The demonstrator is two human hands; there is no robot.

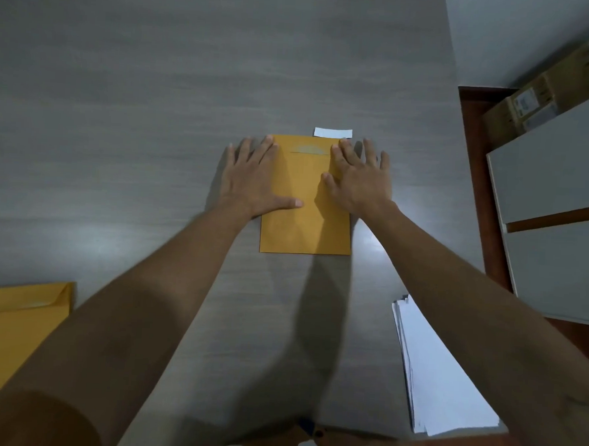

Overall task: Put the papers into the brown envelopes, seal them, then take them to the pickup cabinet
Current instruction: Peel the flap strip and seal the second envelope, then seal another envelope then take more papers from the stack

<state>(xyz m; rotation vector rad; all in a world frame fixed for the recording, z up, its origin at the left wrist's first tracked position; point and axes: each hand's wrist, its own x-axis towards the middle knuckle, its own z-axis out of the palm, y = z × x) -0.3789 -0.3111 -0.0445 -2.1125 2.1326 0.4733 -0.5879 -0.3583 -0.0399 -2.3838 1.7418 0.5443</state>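
Observation:
A brown envelope (305, 223) lies flat in the middle of the grey table (156, 96), its flap folded down at the far end. My left hand (254, 179) presses flat on the envelope's left edge, fingers straight and spread. My right hand (357, 178) presses flat on its upper right part, fingers stretched toward the flap. A small white strip (333, 132) lies on the table just beyond the envelope's far edge. A stack of white papers (438, 373) sits at the near right. More brown envelopes (11, 330) lie at the near left edge.
White cabinet units (553, 202) stand to the right of the table, with a cardboard box (545, 89) beyond them on a dark wooden floor. A white wall rises at the far right corner.

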